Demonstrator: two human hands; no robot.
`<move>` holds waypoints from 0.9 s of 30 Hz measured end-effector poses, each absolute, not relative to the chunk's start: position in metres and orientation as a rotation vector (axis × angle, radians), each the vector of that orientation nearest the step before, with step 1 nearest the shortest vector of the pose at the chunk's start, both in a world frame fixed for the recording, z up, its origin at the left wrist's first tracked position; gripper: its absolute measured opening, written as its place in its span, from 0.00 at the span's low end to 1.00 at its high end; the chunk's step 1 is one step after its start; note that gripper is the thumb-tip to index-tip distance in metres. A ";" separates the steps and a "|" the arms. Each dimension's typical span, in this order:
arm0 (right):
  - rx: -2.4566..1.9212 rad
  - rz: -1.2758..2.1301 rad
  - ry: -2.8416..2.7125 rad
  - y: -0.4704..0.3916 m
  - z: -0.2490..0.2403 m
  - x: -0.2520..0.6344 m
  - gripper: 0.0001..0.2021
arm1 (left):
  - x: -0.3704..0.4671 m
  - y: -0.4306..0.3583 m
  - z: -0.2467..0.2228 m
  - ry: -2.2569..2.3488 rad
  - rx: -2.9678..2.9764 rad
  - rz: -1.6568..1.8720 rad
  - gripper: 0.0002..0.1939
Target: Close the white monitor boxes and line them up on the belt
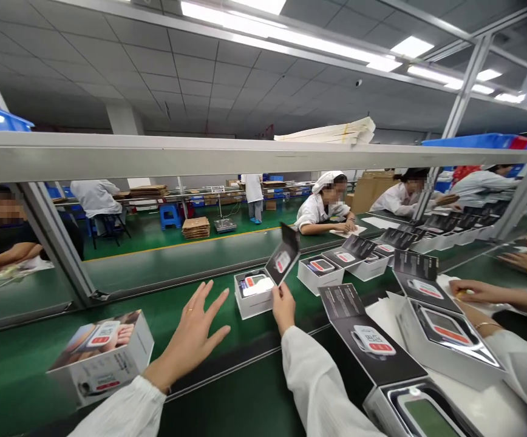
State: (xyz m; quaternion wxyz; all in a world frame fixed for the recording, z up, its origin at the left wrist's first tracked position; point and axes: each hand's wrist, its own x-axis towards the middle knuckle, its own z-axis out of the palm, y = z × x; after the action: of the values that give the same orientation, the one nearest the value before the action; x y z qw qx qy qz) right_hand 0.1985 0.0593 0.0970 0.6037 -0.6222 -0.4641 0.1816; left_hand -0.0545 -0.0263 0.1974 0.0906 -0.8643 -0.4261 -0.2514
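Note:
My left hand (195, 334) is spread above the green surface, with nothing in it, between a closed printed box (104, 355) and an open white box (253, 297). The fingers of my right hand (284, 306) pinch the lower edge of that open box's dark raised lid (282, 258). A device and a white piece show inside the box. Right of my right forearm, a larger open box (377, 346) holds a device with a grey-green screen (427, 416).
More open boxes (320, 273) stand in a row toward the right. Another open box (448, 331) lies near a person's hand (495, 294) at the right. A metal shelf (154, 159) crosses overhead, with an upright post (56, 243) at left. People sit across the line.

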 end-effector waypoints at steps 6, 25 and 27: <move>-1.419 0.467 -1.403 0.028 0.101 0.171 0.23 | -0.013 -0.002 0.188 -1.226 -2.342 -0.959 0.36; -1.021 1.206 -1.184 0.063 0.098 0.125 0.25 | -0.097 0.028 0.198 -1.156 -2.663 -0.570 0.47; -1.121 1.140 -1.240 0.064 0.100 0.127 0.22 | -0.101 0.029 0.225 -1.229 -2.740 -0.347 0.50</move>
State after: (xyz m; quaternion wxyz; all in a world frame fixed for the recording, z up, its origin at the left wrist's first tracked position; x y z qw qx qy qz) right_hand 0.1265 0.0645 0.0996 0.5303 -0.4697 -0.5195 0.4778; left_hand -0.1013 0.0286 0.2247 0.0593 -0.9047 -0.4059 -0.1146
